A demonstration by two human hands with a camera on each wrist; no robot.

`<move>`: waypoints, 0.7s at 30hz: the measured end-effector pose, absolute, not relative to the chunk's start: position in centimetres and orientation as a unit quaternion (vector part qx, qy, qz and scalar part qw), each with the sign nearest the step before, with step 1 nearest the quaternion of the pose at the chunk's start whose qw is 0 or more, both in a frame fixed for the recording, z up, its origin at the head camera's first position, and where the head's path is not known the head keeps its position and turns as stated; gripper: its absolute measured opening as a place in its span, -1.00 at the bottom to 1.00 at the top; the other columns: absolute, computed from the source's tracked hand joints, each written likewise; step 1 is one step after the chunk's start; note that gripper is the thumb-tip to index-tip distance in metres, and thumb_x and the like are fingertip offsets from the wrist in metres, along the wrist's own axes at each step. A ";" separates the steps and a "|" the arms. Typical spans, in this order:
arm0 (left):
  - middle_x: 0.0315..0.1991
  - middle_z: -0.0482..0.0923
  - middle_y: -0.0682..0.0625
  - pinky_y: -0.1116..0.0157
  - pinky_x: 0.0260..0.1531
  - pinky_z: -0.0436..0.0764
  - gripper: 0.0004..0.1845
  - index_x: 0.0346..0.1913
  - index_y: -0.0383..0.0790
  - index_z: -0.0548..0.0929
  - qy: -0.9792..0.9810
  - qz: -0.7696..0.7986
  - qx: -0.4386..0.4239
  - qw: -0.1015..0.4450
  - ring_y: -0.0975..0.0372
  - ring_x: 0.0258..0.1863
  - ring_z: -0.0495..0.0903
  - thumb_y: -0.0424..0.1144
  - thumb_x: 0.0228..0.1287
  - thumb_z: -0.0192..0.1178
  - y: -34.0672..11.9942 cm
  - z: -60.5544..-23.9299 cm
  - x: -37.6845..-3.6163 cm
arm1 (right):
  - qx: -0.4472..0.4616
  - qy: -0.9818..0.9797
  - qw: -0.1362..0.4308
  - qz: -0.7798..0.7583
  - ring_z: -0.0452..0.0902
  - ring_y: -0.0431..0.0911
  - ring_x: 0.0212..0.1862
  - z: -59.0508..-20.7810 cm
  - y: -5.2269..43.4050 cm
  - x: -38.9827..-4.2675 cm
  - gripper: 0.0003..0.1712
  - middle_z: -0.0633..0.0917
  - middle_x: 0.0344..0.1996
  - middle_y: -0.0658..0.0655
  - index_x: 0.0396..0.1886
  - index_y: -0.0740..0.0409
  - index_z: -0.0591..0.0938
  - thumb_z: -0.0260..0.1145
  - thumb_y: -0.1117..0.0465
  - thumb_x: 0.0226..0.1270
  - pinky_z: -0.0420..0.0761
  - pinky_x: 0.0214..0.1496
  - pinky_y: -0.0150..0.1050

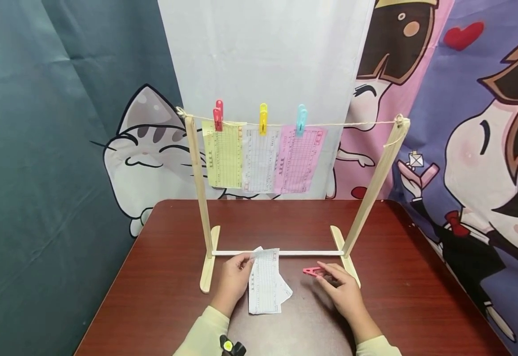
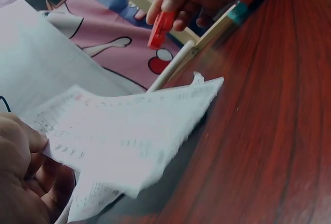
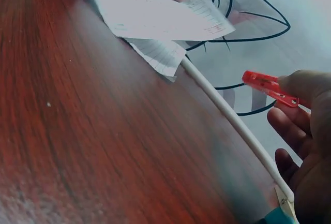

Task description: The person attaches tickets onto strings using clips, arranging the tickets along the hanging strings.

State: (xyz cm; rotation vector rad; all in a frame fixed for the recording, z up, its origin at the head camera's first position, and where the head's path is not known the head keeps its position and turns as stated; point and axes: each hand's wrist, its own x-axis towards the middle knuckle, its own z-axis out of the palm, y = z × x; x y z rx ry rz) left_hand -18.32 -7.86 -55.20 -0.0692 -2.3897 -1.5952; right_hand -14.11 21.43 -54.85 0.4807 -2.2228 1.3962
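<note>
The left hand (image 1: 234, 278) pinched the top edge of a white printed paper slip (image 1: 264, 282), thumb and fingers closed on it, so that the sheet was lifted clear of the dark red table (image 1: 161, 291) at its far end; in the left wrist view the slip (image 2: 129, 136) stood raised above the tabletop with a second slip (image 2: 88, 203) lying under it. This paper sat just in front of the white crossbar (image 1: 303, 253) of the wooden drying rack (image 1: 198, 198), towards the rack's left post. To the right of the slip, near the rack's right foot (image 1: 345, 262), the right hand (image 1: 343, 294) held a red clothespin (image 1: 312, 270) by one end, thumb and forefinger clamped on it; the right wrist view showed the clothespin (image 3: 269, 87) sticking out from the fingertips (image 3: 302, 87) above the crossbar, the other fingers loosely curled beneath. The two hands were near each other but apart. On the rack's string (image 1: 352, 123) hung a yellow slip (image 1: 223, 155), a white slip (image 1: 261, 160) and a pink slip (image 1: 296, 160), each overlapping its neighbour, held by a red peg (image 1: 218, 116), a yellow peg (image 1: 263, 118) and a blue peg (image 1: 301, 119). Behind the rack hung a cartoon cat backdrop (image 1: 148, 143).
</note>
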 end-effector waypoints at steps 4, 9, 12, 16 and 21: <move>-0.47 0.67 0.12 0.42 -0.53 0.53 -0.90 -0.20 -0.16 0.74 -0.796 -0.592 -0.027 0.123 0.36 -0.53 0.54 -0.31 0.24 0.34 -7.1 -54.6 -18.1 | 0.178 -0.801 0.220 0.528 0.61 0.00 -0.30 -52.7 20.8 -13.2 -0.57 0.69 -0.23 0.31 0.06 0.42 0.63 0.38 0.53 0.15 0.58 -0.33 -0.41; -0.46 0.72 0.06 0.41 -0.58 0.54 -0.95 -0.30 -0.16 0.72 -0.751 -0.647 -0.034 0.124 0.32 -0.59 0.55 -0.29 0.19 0.39 -5.8 -52.8 -17.8 | 0.138 -0.752 0.202 0.612 0.65 -0.11 -0.27 -51.6 21.3 -13.1 -0.57 0.69 -0.27 0.38 0.04 0.48 0.58 0.38 0.58 0.12 0.62 -0.27 -0.41; -0.47 0.70 0.01 0.41 -0.60 0.54 -0.96 -0.31 -0.19 0.74 -0.733 -0.665 -0.053 0.132 0.28 -0.62 0.53 -0.30 0.19 0.39 -5.0 -50.9 -17.8 | 0.118 -0.727 0.209 0.644 0.66 -0.18 -0.30 -50.3 22.3 -13.5 -0.61 0.71 -0.32 0.34 -0.04 0.47 0.60 0.41 0.56 0.09 0.61 -0.31 -0.43; -0.44 0.71 0.00 0.41 -0.52 0.57 -0.94 -0.28 -0.17 0.76 -0.728 -0.662 -0.089 0.158 0.23 -0.53 0.58 -0.29 0.21 0.38 -3.7 -47.3 -18.4 | 0.176 -0.699 0.217 0.658 0.71 -0.07 -0.27 -46.2 23.9 -14.2 -0.64 0.72 -0.31 0.36 -0.02 0.48 0.60 0.35 0.60 0.14 0.61 -0.30 -0.39; -0.39 0.73 -0.06 0.39 -0.42 0.61 -0.92 -0.25 -0.27 0.76 -0.716 -0.659 -0.134 0.188 0.25 -0.42 0.62 -0.35 0.21 0.36 -1.7 -41.2 -18.9 | 0.292 -0.651 0.239 0.658 0.71 0.05 -0.24 -38.4 25.1 -15.0 -0.53 0.67 -0.29 0.48 0.06 0.58 0.53 0.22 0.76 0.09 0.65 -0.22 -0.33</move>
